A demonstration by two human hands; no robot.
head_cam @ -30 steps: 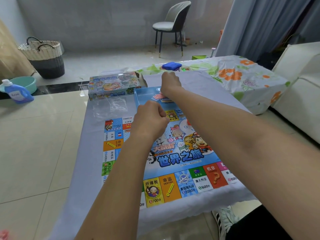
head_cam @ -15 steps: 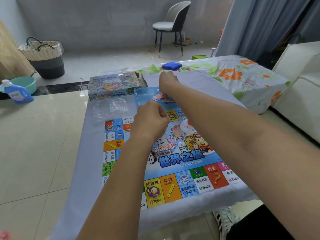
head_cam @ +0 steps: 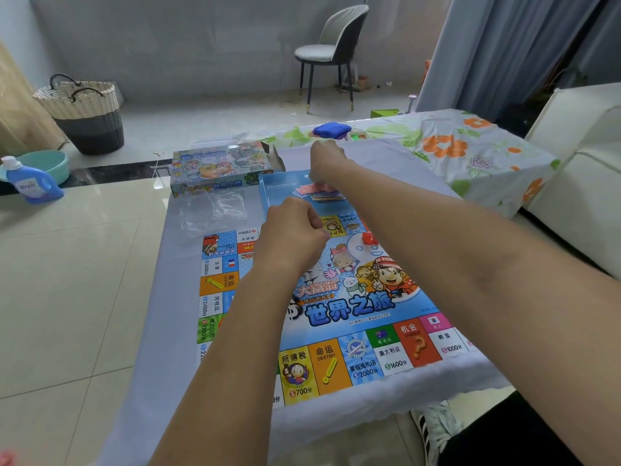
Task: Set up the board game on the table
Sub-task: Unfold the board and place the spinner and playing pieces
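I see the game board point(head_cam: 339, 307) flat on the table point(head_cam: 161, 331). Beyond it, the blue tray point(head_cam: 268, 186) holds loose cards point(head_cam: 316, 191); my right hand point(head_cam: 327, 159) pinches some there. My left hand point(head_cam: 292, 237) hovers fisted; contents unclear. The box lid point(head_cam: 218, 168) lies beside the tray.

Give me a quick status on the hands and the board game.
Right hand pinching cards over blue tray. Left hand curled above board, contents hidden. Board flat on table; nothing blocking.

Soft, even daylight — sharp centre, wide-angle bending at edges.
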